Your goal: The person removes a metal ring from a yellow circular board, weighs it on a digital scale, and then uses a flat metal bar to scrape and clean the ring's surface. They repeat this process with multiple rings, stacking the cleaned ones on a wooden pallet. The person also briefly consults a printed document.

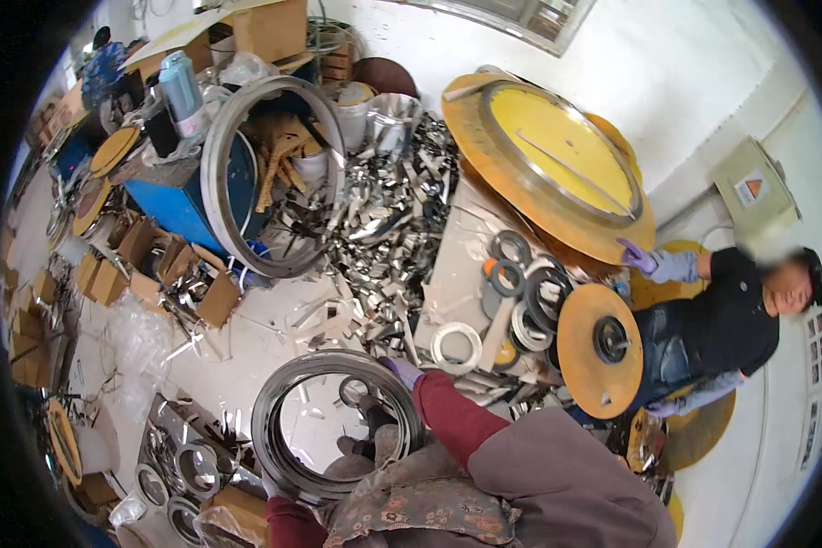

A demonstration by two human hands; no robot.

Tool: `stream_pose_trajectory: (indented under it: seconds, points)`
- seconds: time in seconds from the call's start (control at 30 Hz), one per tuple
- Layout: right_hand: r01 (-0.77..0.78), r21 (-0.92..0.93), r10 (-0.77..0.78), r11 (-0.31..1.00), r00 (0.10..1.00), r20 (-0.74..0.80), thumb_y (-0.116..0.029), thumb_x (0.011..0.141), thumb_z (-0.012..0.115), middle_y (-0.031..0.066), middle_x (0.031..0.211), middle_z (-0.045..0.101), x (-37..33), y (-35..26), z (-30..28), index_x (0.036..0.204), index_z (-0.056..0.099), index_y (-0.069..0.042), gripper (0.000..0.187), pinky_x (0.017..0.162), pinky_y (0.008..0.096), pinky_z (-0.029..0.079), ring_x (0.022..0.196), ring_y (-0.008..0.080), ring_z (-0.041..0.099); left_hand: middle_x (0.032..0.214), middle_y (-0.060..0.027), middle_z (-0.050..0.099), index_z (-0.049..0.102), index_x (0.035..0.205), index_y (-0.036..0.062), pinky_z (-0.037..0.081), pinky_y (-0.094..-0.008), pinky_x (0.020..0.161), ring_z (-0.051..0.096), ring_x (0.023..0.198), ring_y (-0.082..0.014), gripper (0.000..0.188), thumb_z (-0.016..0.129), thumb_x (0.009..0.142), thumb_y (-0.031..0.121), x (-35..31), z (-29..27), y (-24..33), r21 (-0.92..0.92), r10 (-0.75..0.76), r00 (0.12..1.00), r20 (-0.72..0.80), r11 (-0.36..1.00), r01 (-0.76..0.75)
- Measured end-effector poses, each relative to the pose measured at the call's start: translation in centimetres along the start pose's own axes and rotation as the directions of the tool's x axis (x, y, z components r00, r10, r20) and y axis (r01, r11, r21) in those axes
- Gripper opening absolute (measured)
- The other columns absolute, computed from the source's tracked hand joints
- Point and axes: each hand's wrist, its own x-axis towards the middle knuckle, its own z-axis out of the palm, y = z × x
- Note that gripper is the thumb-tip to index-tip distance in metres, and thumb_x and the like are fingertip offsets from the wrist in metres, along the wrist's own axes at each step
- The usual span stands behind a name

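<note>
A stack of large, thin metal rings [267, 422] is held in front of my body, and my legs and the floor show through its opening. My right hand [400, 370], in a light purple glove, grips the far right side of the rim. At the near left side, my left hand [271, 486] is against the same rim; the rings and the maroon sleeve hide most of it, and its fingers barely show. A small ring [353, 391] shows through the opening, near my feet.
A heap of metal strip scraps [384, 219] covers the floor ahead. A big upright steel ring [217, 173] stands by a blue box [169, 205]. Yellow discs [557, 146] lean on the wall. A co-worker [712, 320] with purple gloves stands right, beside an orange disc [580, 352].
</note>
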Motion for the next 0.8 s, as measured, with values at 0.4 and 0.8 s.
stream_pose_trajectory:
  seconds: [0.4, 0.8]
  points:
    - [-0.286, 0.705, 0.275, 0.649, 0.952, 0.133, -0.030, 0.101, 0.044, 0.0125, 0.091, 0.070, 7.2, -0.3, -1.9, 0.106, 0.067, -0.007, 0.033, 0.075, 0.0385, 0.052, 0.084, 0.0235, 0.066, 0.105, -0.0148, 0.068, 0.063, 0.115, 0.0070, 0.052, -0.0484, 0.086, 0.064, 0.094, -0.0354, 0.050, 0.041, 0.096, 0.048, 2.7, 2.4, 2.0, -0.072, 0.066, 0.997, -0.040, 0.995, -0.069]
    - [-0.003, -0.069, 0.003, 0.998, 1.000, 0.000, -0.028, 0.099, 0.044, 0.0115, 0.105, 0.068, 11.2, -12.3, 4.8, 0.117, 0.063, -0.002, 0.037, 0.079, 0.0364, 0.049, 0.088, 0.0219, 0.062, 0.101, -0.0170, 0.068, 0.062, 0.116, 0.0067, 0.054, -0.0431, 0.079, 0.065, 0.085, -0.0326, 0.046, 0.039, 0.098, 0.042, 6.8, -0.3, 9.8, -0.103, 0.141, 0.939, -0.314, 0.978, -0.181]
